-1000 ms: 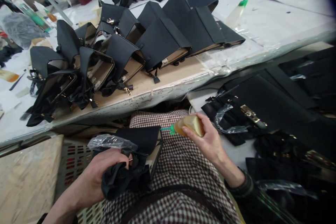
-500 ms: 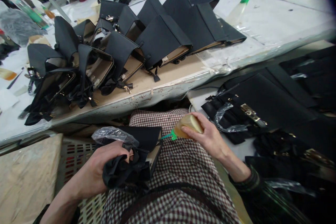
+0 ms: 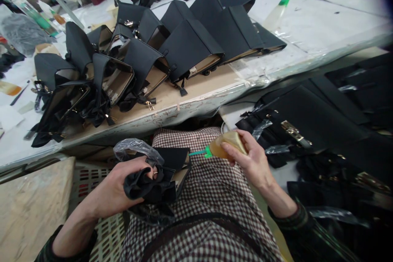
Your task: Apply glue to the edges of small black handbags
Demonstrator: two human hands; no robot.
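Over my lap, my left hand (image 3: 121, 182) is closed around the gathered black part of a black handbag (image 3: 172, 157). A plastic-wrapped handle (image 3: 138, 147) loops up beside the fingers, and the bag's pale lining shows at its right side. My right hand (image 3: 253, 159) grips a squeeze glue bottle (image 3: 227, 145) of amber liquid, lying nearly level. Its thin green nozzle points left, with the tip at the bag's right edge; whether it touches cannot be made out. The fingertips of my left hand are partly hidden by black material.
Several black handbags (image 3: 190, 45) stand along the worktable (image 3: 202, 96) ahead. Another glue bottle (image 3: 276, 14) stands behind them. More black bags (image 3: 313, 123) are piled at my right. A plastic crate (image 3: 106, 233) and a tan board (image 3: 33, 204) are at my left. Another person's hands show at the far upper left.
My right hand and the glue bottle have shifted slightly right, and more of the nozzle shows outside the bag. My left hand with the handbag has moved a little right.
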